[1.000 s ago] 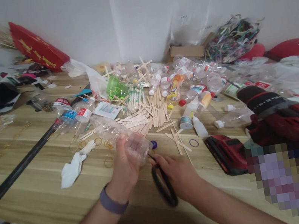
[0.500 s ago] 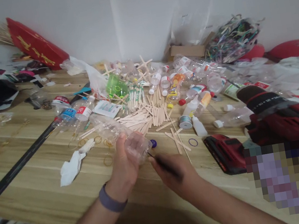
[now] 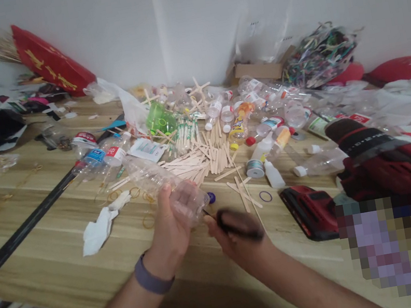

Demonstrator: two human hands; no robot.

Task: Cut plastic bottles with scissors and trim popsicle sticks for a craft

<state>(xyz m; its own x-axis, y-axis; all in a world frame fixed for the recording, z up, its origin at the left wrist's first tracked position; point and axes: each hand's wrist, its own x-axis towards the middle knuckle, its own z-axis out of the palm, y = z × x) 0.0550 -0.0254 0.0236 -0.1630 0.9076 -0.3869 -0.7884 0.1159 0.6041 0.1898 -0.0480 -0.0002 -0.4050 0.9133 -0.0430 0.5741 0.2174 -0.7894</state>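
Observation:
My left hand [image 3: 169, 233], with a purple band at the wrist, is wrapped round a clear plastic bottle [image 3: 187, 199] without a label. The bottle lies tilted, one end toward my right hand and the other pointing to the upper left. In my right hand [image 3: 240, 245] is a pair of scissors [image 3: 241, 224] with dark loop handles, blurred by motion. Their thin metal tip [image 3: 207, 211] meets the near end of the bottle; I cannot tell whether it has gone through. A purple bottle cap [image 3: 211, 197] lies just beyond that end.
Wooden craft sticks [image 3: 191, 164] and several plastic bottles [image 3: 273, 124] cover the table's middle and back. A red drill [image 3: 379, 156] and a red battery pack [image 3: 310, 212] stand at right. Crumpled tissue [image 3: 98, 232] and a black bar [image 3: 24, 229] lie at left.
The scissors have turned in my right hand, so their handle loops now show wider and farther right. My left hand and the bottle have barely moved.

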